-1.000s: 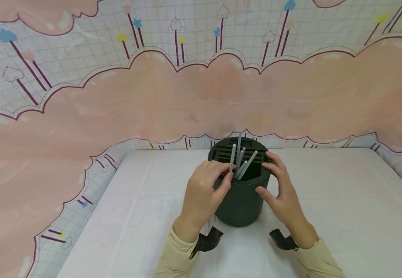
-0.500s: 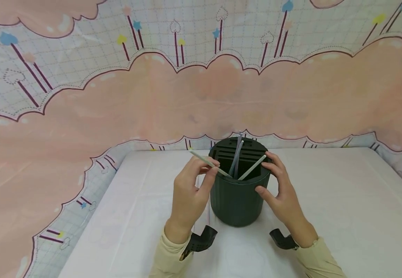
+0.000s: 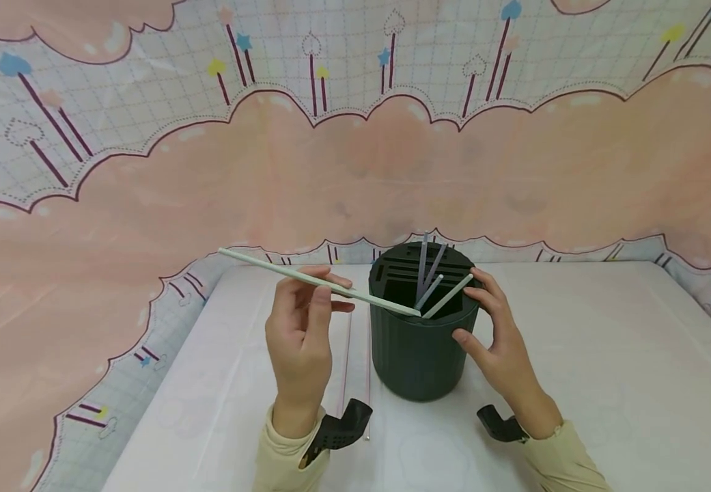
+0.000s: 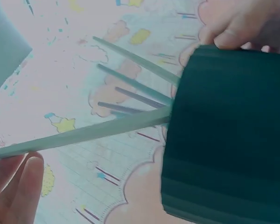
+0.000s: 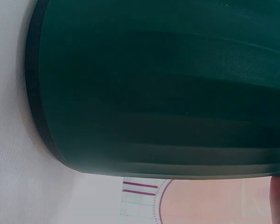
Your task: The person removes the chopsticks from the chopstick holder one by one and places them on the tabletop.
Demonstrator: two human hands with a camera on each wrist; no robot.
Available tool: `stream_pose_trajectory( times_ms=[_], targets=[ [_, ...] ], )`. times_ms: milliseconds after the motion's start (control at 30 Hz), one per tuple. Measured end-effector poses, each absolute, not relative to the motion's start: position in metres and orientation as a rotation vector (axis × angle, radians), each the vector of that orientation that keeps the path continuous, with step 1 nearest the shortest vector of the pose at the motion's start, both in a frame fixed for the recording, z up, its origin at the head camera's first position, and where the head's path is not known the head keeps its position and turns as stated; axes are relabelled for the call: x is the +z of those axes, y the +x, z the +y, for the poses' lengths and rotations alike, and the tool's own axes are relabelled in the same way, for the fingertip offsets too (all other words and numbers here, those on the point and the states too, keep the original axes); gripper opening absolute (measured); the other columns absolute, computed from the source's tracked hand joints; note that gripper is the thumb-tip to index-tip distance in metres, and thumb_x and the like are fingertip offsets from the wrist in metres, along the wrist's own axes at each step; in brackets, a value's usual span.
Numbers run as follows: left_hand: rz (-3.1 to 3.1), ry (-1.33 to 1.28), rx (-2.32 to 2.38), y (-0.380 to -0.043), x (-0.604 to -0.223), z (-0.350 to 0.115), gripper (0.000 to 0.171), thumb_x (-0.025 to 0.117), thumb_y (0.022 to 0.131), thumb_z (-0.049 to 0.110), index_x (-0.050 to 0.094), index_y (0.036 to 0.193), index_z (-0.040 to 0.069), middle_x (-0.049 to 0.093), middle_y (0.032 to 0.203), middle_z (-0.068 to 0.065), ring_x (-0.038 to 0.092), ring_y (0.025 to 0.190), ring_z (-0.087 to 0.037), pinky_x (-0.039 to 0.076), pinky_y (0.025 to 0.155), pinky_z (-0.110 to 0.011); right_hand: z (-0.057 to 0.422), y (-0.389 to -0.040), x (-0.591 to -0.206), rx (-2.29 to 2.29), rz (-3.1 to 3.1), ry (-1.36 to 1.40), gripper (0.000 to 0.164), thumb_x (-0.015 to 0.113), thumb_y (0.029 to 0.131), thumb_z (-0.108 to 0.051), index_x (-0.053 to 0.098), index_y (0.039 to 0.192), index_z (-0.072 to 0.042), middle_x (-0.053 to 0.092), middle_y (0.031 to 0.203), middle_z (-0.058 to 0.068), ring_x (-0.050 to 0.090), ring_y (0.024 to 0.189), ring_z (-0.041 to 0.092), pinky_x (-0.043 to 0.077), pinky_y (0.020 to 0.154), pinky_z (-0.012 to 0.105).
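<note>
A dark green round utensil holder with a slotted top stands upright on the table. My left hand, left of it, pinches a pale green chopstick between thumb and fingers. That chopstick slants, one end at the holder's mouth, the other far out past the hand. Several more chopsticks lean inside the opening, among them a pale green one and greyish purple ones. On the holder's right side my right hand grips the rim, fingers at the back edge, thumb on the front wall.
White cloth covers the table, with a patterned pink and white backdrop behind. Two thin pinkish lines run along the table left of the holder. Black wrist mounts jut inward from both sleeves.
My left hand has moved left from the opening, drawing the pale green chopstick up and tilting it nearly level. The chopsticks in the holder have shifted and spread. The right hand has stayed put.
</note>
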State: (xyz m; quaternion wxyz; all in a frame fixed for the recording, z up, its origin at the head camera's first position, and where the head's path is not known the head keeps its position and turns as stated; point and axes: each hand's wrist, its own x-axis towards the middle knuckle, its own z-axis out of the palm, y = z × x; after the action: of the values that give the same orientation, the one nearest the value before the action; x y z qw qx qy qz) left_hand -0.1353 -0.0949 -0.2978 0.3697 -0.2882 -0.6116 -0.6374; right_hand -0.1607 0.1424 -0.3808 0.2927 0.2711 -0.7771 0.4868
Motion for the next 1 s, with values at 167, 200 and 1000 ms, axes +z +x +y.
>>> stream_pose_trajectory(
  times_ms=[167,200,1000],
  targets=[
    [-1.497,-0.764,-1.649,-0.128,-0.291,-0.097,0.018,0.043,0.089,-0.008,0.045,0.106,-0.012,0.058,0.089,-0.019,0.059,0.08,-0.024,0.052,0.062,-0.034,0.136,-0.154,-0.37,1.294,-2.052,0.741,0.052,0.061,0.085,-0.024,0.04,0.124,0.003,0.026,0.14,0.017,0.023,0.13,0.027,0.021,0.103,0.026],
    [-1.483,-0.763,-1.653,-0.128,-0.29,-0.098,0.017,0.043,0.089,-0.008,0.045,0.105,-0.013,0.058,0.088,-0.019,0.059,0.08,-0.024,0.052,0.061,-0.034,0.135,-0.153,-0.37,1.296,-2.05,0.741,0.052,0.061,0.085,-0.023,0.04,0.124,0.003,0.026,0.14,0.018,0.023,0.13,0.027,0.021,0.103,0.025],
    [-1.763,-0.463,-1.492,-0.146,-0.293,-0.126,0.018,0.051,0.089,0.002,0.059,0.103,-0.005,0.06,0.076,-0.017,0.057,0.062,-0.023,0.05,0.053,-0.028,0.136,-0.156,-0.371,1.308,-2.037,0.744,0.051,0.061,0.085,-0.023,0.041,0.123,0.004,0.027,0.139,0.018,0.027,0.128,0.025,0.024,0.1,0.02]
  ],
)
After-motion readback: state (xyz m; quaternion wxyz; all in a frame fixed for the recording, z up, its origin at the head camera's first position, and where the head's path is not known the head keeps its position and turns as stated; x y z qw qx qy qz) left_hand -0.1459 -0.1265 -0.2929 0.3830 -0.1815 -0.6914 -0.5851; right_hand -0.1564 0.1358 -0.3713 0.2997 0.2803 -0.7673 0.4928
